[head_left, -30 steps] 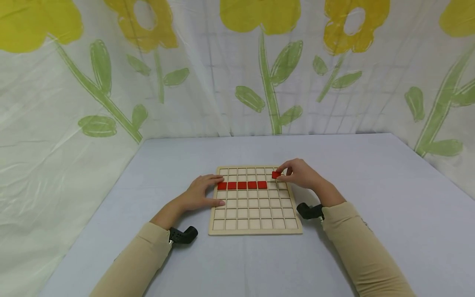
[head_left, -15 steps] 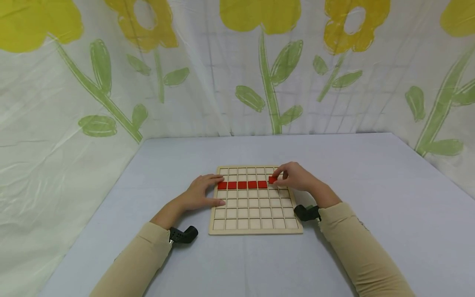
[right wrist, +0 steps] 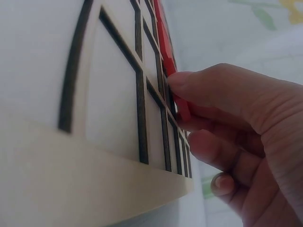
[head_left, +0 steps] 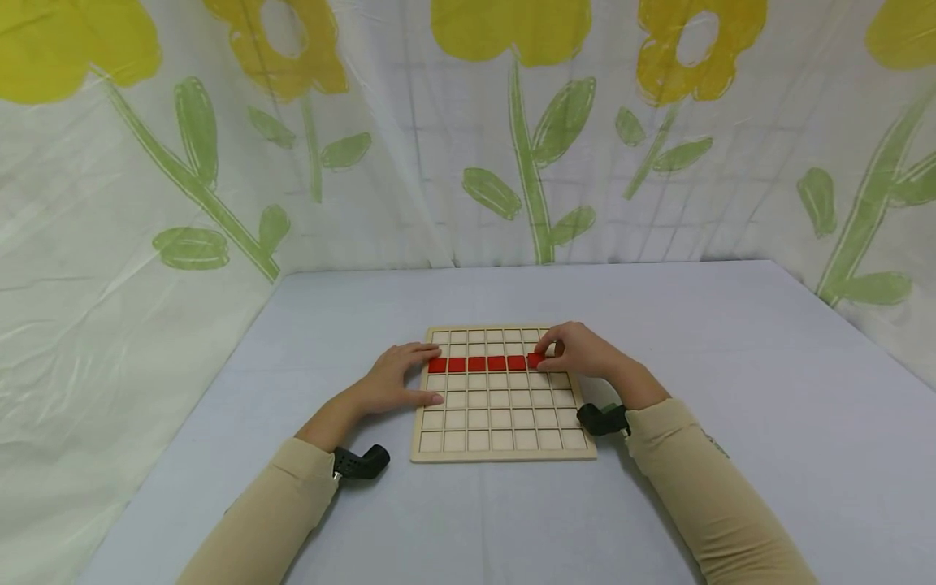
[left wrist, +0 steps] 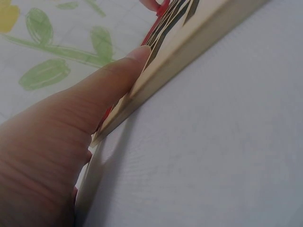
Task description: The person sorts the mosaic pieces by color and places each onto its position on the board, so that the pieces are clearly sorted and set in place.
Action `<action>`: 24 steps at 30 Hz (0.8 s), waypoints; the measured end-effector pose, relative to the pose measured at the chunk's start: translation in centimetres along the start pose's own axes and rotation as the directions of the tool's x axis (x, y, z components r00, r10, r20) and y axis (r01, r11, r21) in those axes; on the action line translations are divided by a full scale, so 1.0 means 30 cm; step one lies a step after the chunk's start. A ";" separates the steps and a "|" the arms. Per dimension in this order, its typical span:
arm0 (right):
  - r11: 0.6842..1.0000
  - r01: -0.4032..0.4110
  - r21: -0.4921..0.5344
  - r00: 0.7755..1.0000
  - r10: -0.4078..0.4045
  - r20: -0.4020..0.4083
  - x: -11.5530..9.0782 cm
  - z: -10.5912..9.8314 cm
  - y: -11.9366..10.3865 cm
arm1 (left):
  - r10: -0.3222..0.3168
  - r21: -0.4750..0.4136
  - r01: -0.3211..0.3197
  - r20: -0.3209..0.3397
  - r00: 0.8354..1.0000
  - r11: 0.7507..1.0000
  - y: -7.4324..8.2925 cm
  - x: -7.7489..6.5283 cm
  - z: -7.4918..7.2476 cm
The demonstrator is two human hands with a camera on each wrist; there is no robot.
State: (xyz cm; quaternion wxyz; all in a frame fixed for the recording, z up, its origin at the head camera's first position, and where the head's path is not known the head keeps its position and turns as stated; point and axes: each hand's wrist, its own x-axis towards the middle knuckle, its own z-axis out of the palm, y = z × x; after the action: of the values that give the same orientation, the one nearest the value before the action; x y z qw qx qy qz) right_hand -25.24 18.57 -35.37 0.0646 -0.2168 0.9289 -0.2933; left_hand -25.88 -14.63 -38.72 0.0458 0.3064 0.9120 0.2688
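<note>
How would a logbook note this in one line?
left hand rests on wooden grid board; right hand pinches red square tile; five red tiles in row, left of it

- Pale, semi-sheer hanging closes off the back and both sides; creases and sheen at left.
- Large yellow flowers across its top, some with white centres; green stems and oval leaves below.
- Faint gridlines show in the back stretch.
- Worktop: plain, pale bluish-white, far edge along the hanging's foot.
- Light soft, fairly even; shadows weak.
</note>
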 end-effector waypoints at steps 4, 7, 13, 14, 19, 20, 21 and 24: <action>0.999 0.039 -0.016 0.999 -0.040 -0.002 -0.001 0.003 0.004 | 0.000 0.001 0.000 0.001 1.000 1.000 -0.002 0.000 0.002; 0.999 0.042 -0.019 0.999 -0.042 0.002 -0.001 0.003 0.005 | 0.000 0.004 0.000 -0.001 1.000 1.000 -0.004 0.001 0.002; 0.999 0.031 -0.022 0.999 -0.030 0.011 -0.001 -0.001 0.004 | 0.001 0.009 -0.001 -0.004 1.000 1.000 -0.005 0.004 0.002; 0.999 0.029 -0.022 1.000 -0.029 0.012 -0.001 -0.001 0.003 | 0.001 0.008 0.000 -0.003 1.000 1.000 -0.005 0.005 0.003; 0.999 0.031 -0.013 0.999 -0.031 0.018 -0.003 -0.003 0.001 | 0.001 0.004 -0.001 -0.004 1.000 1.000 -0.005 0.006 0.003; 0.999 0.033 -0.010 0.999 -0.033 0.021 -0.003 -0.003 0.001 | 0.001 0.005 -0.001 -0.006 1.000 1.000 -0.005 0.005 0.003; 0.999 0.032 -0.010 0.999 -0.032 0.026 -0.003 -0.004 0.001 | 0.001 0.006 -0.001 -0.007 1.000 1.000 -0.006 0.005 0.003; 1.000 0.016 -0.007 0.999 -0.016 0.035 -0.014 -0.017 0.006 | 0.004 0.008 -0.004 -0.011 1.000 1.000 -0.007 0.006 0.008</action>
State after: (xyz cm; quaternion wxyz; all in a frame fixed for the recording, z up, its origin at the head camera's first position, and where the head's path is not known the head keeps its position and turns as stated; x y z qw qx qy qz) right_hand -25.05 19.17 -35.05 0.0778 -0.2296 0.9269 -0.2865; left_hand -26.08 -14.56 -39.02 0.0390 0.3071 0.9126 0.2672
